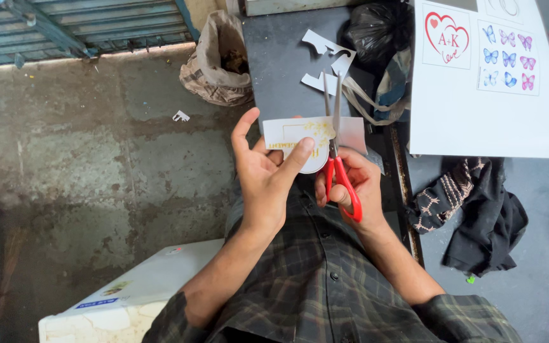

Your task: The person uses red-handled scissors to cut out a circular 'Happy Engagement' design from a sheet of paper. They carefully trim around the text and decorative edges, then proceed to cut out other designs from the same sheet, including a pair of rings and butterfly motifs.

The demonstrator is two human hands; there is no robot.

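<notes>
Head view: white gold-printed card pinched in left hand, red-handled scissors gripped in right hand.

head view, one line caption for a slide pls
Left hand holds a white card with gold print while the right hand cuts it with red-handled scissors.

Craft workshop: paper offcuts, sticker sheet, concrete floor.
</notes>
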